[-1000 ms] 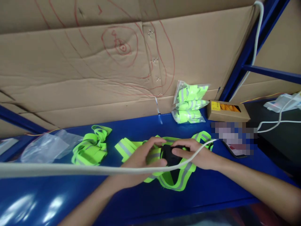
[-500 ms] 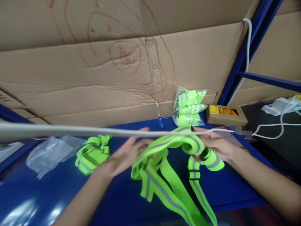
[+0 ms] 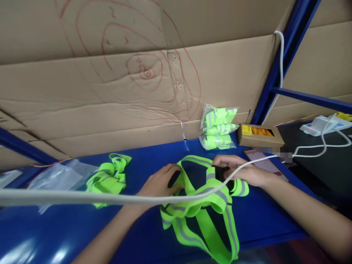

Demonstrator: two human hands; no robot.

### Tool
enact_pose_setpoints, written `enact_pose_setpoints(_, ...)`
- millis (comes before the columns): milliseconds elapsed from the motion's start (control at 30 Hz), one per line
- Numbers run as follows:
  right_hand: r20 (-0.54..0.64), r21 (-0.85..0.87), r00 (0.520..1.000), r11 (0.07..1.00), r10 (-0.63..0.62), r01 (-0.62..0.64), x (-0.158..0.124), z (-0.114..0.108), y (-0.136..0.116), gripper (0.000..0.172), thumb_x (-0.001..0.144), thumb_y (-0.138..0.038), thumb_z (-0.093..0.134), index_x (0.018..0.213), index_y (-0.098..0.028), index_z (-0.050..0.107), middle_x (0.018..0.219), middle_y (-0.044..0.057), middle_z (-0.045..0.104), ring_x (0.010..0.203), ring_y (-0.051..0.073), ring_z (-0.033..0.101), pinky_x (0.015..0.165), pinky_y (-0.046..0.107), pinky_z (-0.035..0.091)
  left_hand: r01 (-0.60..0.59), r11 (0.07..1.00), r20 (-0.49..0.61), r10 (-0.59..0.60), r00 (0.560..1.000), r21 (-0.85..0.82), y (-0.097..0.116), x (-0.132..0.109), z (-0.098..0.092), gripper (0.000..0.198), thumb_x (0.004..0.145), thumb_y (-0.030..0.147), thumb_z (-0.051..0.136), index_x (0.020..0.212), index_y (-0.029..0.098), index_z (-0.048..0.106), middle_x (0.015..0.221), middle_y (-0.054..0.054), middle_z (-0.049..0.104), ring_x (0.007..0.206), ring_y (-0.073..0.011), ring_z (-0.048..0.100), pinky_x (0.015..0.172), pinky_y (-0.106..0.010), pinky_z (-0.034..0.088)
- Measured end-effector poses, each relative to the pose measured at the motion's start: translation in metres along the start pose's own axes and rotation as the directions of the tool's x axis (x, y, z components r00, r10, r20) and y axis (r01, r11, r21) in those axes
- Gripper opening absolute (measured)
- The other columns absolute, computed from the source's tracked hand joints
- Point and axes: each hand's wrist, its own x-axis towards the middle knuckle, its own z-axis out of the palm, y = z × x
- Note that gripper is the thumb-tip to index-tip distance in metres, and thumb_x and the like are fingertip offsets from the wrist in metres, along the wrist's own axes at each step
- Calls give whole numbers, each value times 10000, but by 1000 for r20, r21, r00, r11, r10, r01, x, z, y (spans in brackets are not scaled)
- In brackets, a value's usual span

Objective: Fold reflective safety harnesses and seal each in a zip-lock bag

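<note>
A lime-yellow reflective strap vest (image 3: 218, 205) with grey stripes and black buckles lies loosely looped on the blue table (image 3: 148, 238). My left hand (image 3: 161, 183) is curled over its left side, thumb and fingers closed around a strap beside a dark piece. At the vest's right upper part, my right hand (image 3: 240, 170) grips a strap near a black fitting; some fingertips are hidden behind the band. The lower straps hang in loops toward the table's front edge. A white cable (image 3: 123, 199) crosses the view in front of the hands, covering part of the vest.
On the left lie another bundled lime strap vest (image 3: 106, 181) and clear plastic bags (image 3: 63, 176). Bagged lime straps (image 3: 220, 126) are stacked against the cardboard wall (image 3: 110, 88). An open-windowed carton (image 3: 261, 141) and a phone (image 3: 265, 165) lie on the right, near a blue post (image 3: 283, 66).
The vest has come down onto the table and its straps have spread into wider loops. Both hands moved lower with it. The white cable sags lower across the view.
</note>
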Motion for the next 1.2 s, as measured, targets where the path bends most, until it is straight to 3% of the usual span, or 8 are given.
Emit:
enact_pose_setpoints(167, -21, -495, 983, 856, -182, 148, -1, 4, 3, 229, 905, -297, 663, 1107, -190, 656, 957, 45, 718, 808, 170, 672, 695, 258, 515, 213, 967, -241, -174, 955, 143, -43, 8, -7, 430, 944, 470, 534, 1243, 166, 585, 1292, -172, 611, 1228, -356, 586, 1057, -512, 473)
enact_pose_setpoints(367, 61, -888, 894, 385, -444, 252, 6, 3, 25, 202, 982, -221, 569, 1157, -208, 668, 1049, 102, 744, 959, 245, 689, 894, 408, 504, 351, 935, -490, -282, 825, 52, -73, 5, -49, 405, 982, 401, 423, 1200, 108, 599, 1335, -224, 574, 1299, -388, 524, 1112, -565, 401)
enact_pose_setpoints(600, 230, -924, 840, 161, -491, 347, 11, 11, 37, 257, 1015, -139, 463, 1211, -177, 626, 1107, 134, 754, 1014, 268, 714, 875, 421, 496, -67, 944, -51, 53, 997, -323, 14, -3, -36, 499, 875, 487, 694, 1293, 227, 606, 1309, -105, 663, 1173, -276, 641, 1011, -404, 519)
enact_pose_setpoints(700, 64, -946, 851, 239, -521, 217, 11, 11, 39, 257, 1011, -174, 476, 1222, -171, 624, 1153, 153, 737, 1035, 293, 696, 891, 443, 479, -234, 929, 37, 255, 966, -286, 39, -9, -34, 216, 921, 410, 664, 1016, 216, 684, 1007, -66, 727, 973, -249, 673, 906, -394, 530)
enact_pose_setpoints(800, -226, -830, 844, 549, -486, 94, 15, 4, 39, 223, 987, -255, 534, 1180, -190, 626, 1125, 118, 726, 998, 270, 675, 889, 414, 469, -353, 923, 32, 362, 932, -153, 42, -17, -32, 163, 995, 295, 543, 904, 217, 653, 841, -34, 689, 806, -203, 650, 807, -367, 516)
enact_pose_setpoints(933, -370, -222, 915, 972, -160, 80, 19, -4, 31, 163, 868, -307, 634, 974, -184, 633, 918, 28, 684, 843, 201, 624, 766, 308, 447, -438, 899, 94, 435, 895, 16, 40, -23, -18, 196, 976, 413, 588, 973, 230, 659, 971, -56, 700, 884, -239, 678, 789, -365, 538)
enact_pose_setpoints(1067, -374, 99, 925, 988, -70, 115, 17, -4, 25, 36, 802, -222, 604, 811, -187, 607, 797, -24, 578, 774, 148, 531, 715, 252, 394, -391, 920, 32, 392, 919, -36, 42, -23, -13, 262, 990, 390, 561, 800, 218, 615, 757, -22, 640, 688, -180, 635, 629, -301, 498)
enact_pose_setpoints(1200, -405, 92, 910, 987, -86, 134, 15, 0, 22, 25, 827, -211, 617, 816, -193, 603, 807, -31, 586, 780, 143, 538, 720, 243, 402, -401, 903, -281, 348, 894, -157, 45, -20, -22, 148, 931, 363, 659, 919, 220, 620, 858, -52, 644, 795, -197, 651, 684, -316, 537)
